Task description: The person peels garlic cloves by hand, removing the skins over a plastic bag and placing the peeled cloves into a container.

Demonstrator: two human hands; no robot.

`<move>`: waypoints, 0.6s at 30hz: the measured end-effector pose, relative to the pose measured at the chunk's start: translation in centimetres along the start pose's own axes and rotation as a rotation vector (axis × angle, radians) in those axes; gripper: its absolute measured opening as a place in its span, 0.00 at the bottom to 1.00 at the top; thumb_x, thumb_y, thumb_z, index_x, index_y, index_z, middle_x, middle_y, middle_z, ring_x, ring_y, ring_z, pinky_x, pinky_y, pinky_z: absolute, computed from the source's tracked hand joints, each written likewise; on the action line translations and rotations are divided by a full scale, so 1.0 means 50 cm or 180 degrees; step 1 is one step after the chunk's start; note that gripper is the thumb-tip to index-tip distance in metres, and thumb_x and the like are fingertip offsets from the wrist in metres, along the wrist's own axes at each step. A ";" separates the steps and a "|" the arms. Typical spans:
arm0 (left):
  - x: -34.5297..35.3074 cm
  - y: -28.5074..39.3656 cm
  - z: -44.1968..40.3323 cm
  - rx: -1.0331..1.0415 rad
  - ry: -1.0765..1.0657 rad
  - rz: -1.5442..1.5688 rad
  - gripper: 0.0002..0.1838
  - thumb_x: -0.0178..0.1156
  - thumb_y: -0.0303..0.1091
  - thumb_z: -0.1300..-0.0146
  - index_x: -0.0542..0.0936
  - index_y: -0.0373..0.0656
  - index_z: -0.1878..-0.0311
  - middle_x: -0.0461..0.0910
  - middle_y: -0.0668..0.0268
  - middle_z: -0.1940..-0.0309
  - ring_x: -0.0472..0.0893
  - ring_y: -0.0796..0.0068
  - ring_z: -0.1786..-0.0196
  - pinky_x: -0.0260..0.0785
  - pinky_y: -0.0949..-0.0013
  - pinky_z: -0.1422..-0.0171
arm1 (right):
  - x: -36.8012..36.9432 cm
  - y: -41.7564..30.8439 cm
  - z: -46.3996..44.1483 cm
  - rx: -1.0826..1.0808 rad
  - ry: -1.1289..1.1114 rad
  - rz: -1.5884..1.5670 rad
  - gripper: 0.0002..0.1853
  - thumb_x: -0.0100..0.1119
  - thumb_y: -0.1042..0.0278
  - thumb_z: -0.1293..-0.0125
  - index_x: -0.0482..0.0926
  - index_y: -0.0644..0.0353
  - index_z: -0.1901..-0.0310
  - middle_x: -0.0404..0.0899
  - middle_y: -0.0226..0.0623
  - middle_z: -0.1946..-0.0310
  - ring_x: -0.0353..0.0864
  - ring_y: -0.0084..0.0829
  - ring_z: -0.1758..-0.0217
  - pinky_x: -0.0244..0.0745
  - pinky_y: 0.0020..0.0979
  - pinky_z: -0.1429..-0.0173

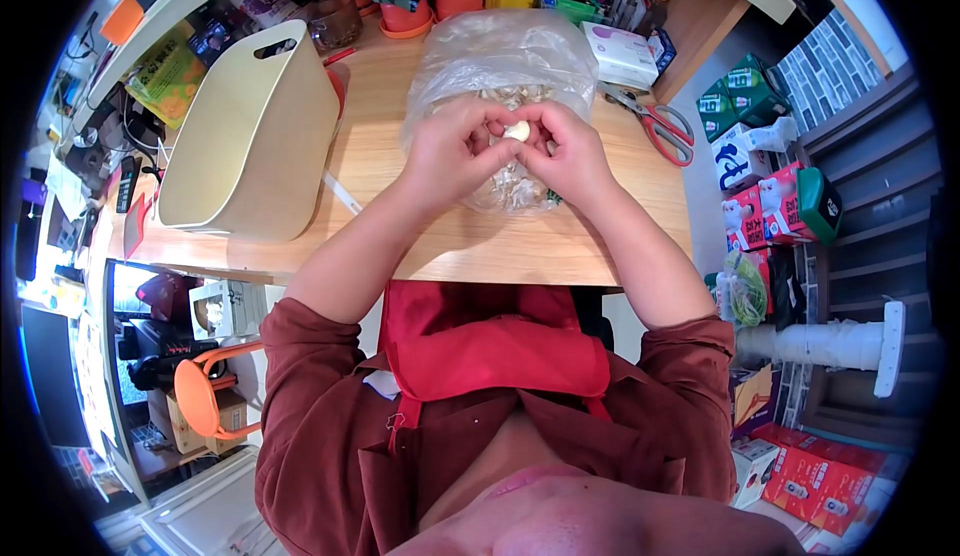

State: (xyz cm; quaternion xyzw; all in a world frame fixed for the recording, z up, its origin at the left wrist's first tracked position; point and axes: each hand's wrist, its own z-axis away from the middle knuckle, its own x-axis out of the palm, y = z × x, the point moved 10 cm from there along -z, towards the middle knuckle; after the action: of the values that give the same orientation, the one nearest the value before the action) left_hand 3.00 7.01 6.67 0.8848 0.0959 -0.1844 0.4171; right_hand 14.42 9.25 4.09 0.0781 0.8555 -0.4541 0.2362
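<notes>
In the head view, a small pale garlic clove (518, 131) sits pinched between the fingertips of both my hands. My left hand (458, 149) is closed with its thumb and fingertips against the clove. From the other side my right hand (566, 150) grips the same clove, its fingers curled. Beneath and behind my hands lies a clear plastic bag (510, 51) on the table, with whitish-brown bits that look like garlic skins (515, 194) in and in front of it. My wrists hide part of the bag's contents.
A cream bin (250, 141) stands left on the wooden table (440, 241). Red-handled scissors (665, 134) lie to the right, near a white box (620, 54). Pots and bottles (632, 1) line the back. Stacked boxes (770, 206) stand right of the table.
</notes>
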 end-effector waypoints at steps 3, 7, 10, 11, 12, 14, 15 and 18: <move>0.006 -0.034 0.005 -0.0459 -0.0036 0.0289 0.05 0.62 0.26 0.45 0.77 0.37 0.66 0.73 0.72 0.75 0.69 0.88 0.76 0.60 0.82 0.73 | -0.001 -0.015 -0.001 -0.0120 0.0041 0.0231 0.14 0.67 0.70 0.51 0.75 0.60 0.61 0.71 0.33 0.72 0.72 0.24 0.73 0.69 0.24 0.68; 0.002 -0.075 0.009 -0.0904 0.0106 0.0783 0.03 0.60 0.25 0.43 0.76 0.37 0.67 0.73 0.72 0.75 0.70 0.87 0.76 0.62 0.82 0.72 | -0.006 -0.010 -0.002 -0.0086 0.0103 -0.0004 0.14 0.66 0.71 0.50 0.75 0.60 0.61 0.71 0.30 0.74 0.70 0.20 0.74 0.68 0.23 0.68; -0.008 -0.081 0.007 -0.0825 0.0208 0.0381 0.03 0.59 0.23 0.43 0.76 0.37 0.66 0.74 0.71 0.74 0.71 0.86 0.75 0.65 0.81 0.71 | 0.000 0.009 -0.001 0.0260 0.0009 -0.0710 0.13 0.63 0.71 0.46 0.74 0.61 0.58 0.71 0.27 0.73 0.68 0.17 0.74 0.66 0.20 0.69; -0.012 -0.078 0.005 -0.0751 0.0216 0.0152 0.03 0.58 0.23 0.43 0.76 0.37 0.65 0.74 0.71 0.74 0.71 0.86 0.75 0.65 0.80 0.71 | 0.006 0.018 0.000 0.0341 0.0011 -0.1114 0.13 0.61 0.71 0.44 0.74 0.61 0.57 0.71 0.27 0.73 0.67 0.16 0.75 0.65 0.19 0.70; -0.012 -0.069 0.003 -0.0620 0.0141 -0.0137 0.05 0.58 0.22 0.43 0.76 0.37 0.63 0.74 0.70 0.74 0.72 0.85 0.74 0.66 0.79 0.70 | 0.010 0.022 0.001 0.0418 0.0013 -0.1518 0.12 0.59 0.71 0.41 0.73 0.62 0.56 0.72 0.26 0.72 0.66 0.15 0.75 0.64 0.18 0.71; -0.012 -0.051 -0.002 -0.0352 -0.0007 -0.0718 0.08 0.56 0.20 0.44 0.77 0.38 0.60 0.75 0.68 0.72 0.74 0.83 0.72 0.68 0.78 0.68 | 0.016 0.024 0.005 0.0812 -0.0269 -0.2150 0.12 0.53 0.70 0.38 0.72 0.63 0.53 0.73 0.29 0.70 0.64 0.15 0.76 0.60 0.17 0.73; -0.012 -0.040 -0.006 -0.0139 0.0001 -0.0748 0.09 0.55 0.20 0.44 0.77 0.38 0.59 0.76 0.67 0.71 0.75 0.83 0.72 0.68 0.78 0.67 | 0.023 0.023 0.008 0.1009 -0.0414 -0.2463 0.12 0.50 0.69 0.36 0.71 0.63 0.52 0.74 0.30 0.69 0.64 0.14 0.77 0.59 0.16 0.74; -0.011 -0.026 -0.010 0.0092 -0.0060 -0.0619 0.12 0.53 0.17 0.44 0.77 0.38 0.57 0.77 0.65 0.70 0.76 0.80 0.69 0.69 0.77 0.65 | 0.028 0.008 0.007 0.0960 -0.0511 -0.3066 0.13 0.44 0.68 0.34 0.71 0.63 0.51 0.74 0.33 0.68 0.61 0.15 0.78 0.54 0.15 0.77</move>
State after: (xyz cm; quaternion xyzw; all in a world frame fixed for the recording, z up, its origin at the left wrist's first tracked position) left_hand 2.20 8.21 6.26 0.8754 0.1748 -0.2337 0.3853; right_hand 13.44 9.09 2.97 -0.3270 0.6985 -0.6344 0.0512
